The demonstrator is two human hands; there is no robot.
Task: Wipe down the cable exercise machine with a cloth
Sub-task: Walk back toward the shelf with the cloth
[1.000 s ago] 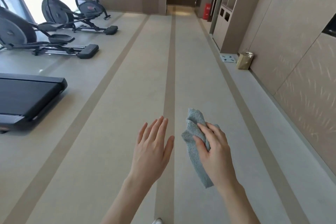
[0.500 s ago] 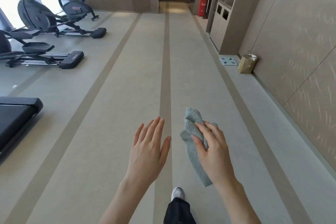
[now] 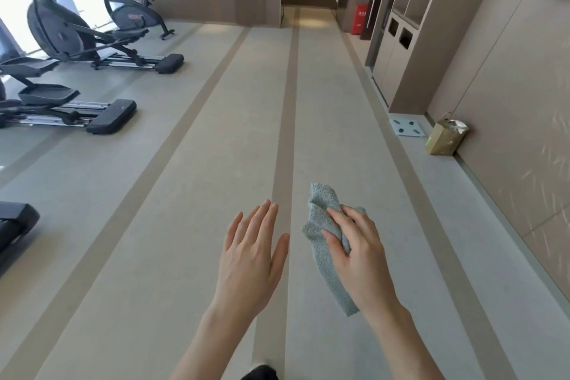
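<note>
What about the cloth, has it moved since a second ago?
Yes. The cloth, in the right hand, has gone forward, nearer the bag by the wall.

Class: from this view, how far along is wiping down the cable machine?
Done: the right hand grips the grey cloth. In hand: no wiping; the left hand is open and empty. Left: all the wiping; no cable machine shows, only elliptical trainers at left.

Two hands (image 3: 249, 259) (image 3: 361, 256), one cloth (image 3: 320, 203), two elliptical trainers (image 3: 61, 28) (image 3: 111, 116), perhaps one exercise bike (image 3: 132, 14), one bag (image 3: 445, 139)
</note>
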